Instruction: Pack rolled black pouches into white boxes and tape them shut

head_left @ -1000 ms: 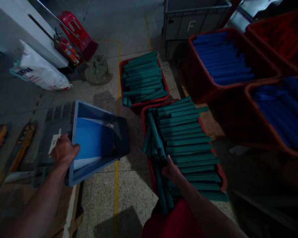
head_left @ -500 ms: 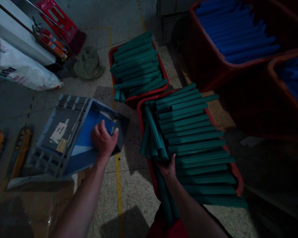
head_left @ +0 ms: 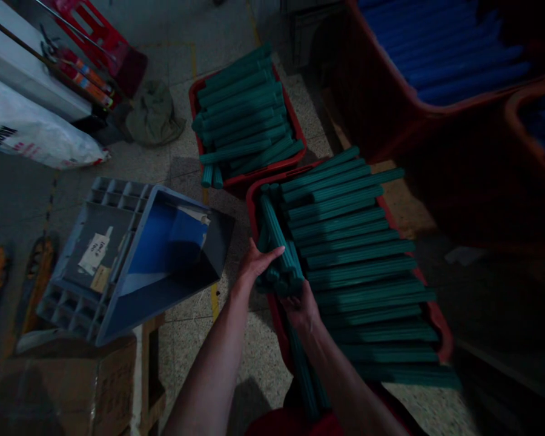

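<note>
Several green ribbed rods (head_left: 277, 233) lie together as a slanting bundle at the left side of the nearer red crate (head_left: 444, 339). My left hand (head_left: 257, 261) grips this bundle from its left, the thumb laid across the top and the other fingers partly hidden. Below the near ends of the same rods, my right hand (head_left: 302, 307) cups them, its fingers mostly out of sight. More green rods (head_left: 358, 266) lie crosswise in that crate, stacked above its rim.
Left of the crate, a grey-blue plastic bin (head_left: 149, 209) lies tilted, a blue sheet inside. Behind stands another red crate (head_left: 295, 115) of green rods. Large red tubs (head_left: 404, 103) with blue rods fill the right. A cardboard box (head_left: 68, 381) sits at lower left.
My left hand has come out of the grey-blue bin and moved right onto the bundle of green rods. My right hand stays at the rods' near ends. The view has shifted slightly.
</note>
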Motion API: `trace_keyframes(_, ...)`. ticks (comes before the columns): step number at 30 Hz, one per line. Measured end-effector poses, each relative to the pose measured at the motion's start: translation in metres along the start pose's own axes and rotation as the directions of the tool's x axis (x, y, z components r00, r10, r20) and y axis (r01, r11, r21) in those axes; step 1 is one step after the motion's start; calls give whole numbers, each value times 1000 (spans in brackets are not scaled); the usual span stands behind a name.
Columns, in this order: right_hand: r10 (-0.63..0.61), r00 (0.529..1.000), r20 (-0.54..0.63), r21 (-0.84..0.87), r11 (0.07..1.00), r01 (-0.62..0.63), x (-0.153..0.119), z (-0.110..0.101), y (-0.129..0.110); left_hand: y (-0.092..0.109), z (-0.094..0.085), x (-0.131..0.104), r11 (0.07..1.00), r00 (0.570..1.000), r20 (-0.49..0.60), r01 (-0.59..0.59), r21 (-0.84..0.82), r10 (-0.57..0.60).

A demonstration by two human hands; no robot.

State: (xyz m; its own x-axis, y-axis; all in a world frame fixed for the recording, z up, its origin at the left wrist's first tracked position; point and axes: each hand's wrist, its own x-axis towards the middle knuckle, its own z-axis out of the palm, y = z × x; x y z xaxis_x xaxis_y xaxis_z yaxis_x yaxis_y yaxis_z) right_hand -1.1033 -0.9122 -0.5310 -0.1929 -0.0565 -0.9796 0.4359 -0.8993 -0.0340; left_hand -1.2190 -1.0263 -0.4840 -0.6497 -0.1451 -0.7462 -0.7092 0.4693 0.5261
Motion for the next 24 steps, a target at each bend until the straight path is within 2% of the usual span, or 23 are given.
trace_keyframes(3,57,994,95,-34,998,-54,-16,13,-17,9,-21,5,973,964,263,22,-231,41)
trace_keyframes(5,111,975,193,-65,993,-100,-20,16,-30,8,-25,8,961,939,340,50,-272,48)
trace_keyframes(7,166,941,294,-151,981,-126,-19,15,-40,3,-23,10,955,938,343,63,-291,43)
trace_keyframes(9,237,909,343,-317,940,-126,-13,13,-48,-4,-18,11,944,937,348,90,-319,28)
trace_keyframes(10,273,905,325,-415,902,-123,-9,11,-50,-7,-16,12,938,935,354,113,-329,11)
trace_keyframes(12,295,928,229,-571,812,-118,2,9,-54,-13,-12,14,923,928,372,167,-347,-28)
trace_keyframes(14,232,962,146,-644,760,-86,13,7,-55,-18,-9,15,905,916,399,209,-371,-48)
trace_keyframes(17,128,984,120,-669,743,-15,23,4,-53,-26,-4,17,881,910,414,220,-419,-30)
trace_keyframes(19,126,984,130,-671,742,-6,26,3,-50,-33,-1,17,869,915,404,208,-449,-11)
trace_keyframes(22,126,972,198,-606,795,21,25,6,-45,-40,7,19,851,930,367,175,-495,22)
trace_keyframes(24,78,969,232,-544,837,63,23,10,-42,-40,12,20,841,938,344,149,-520,47)
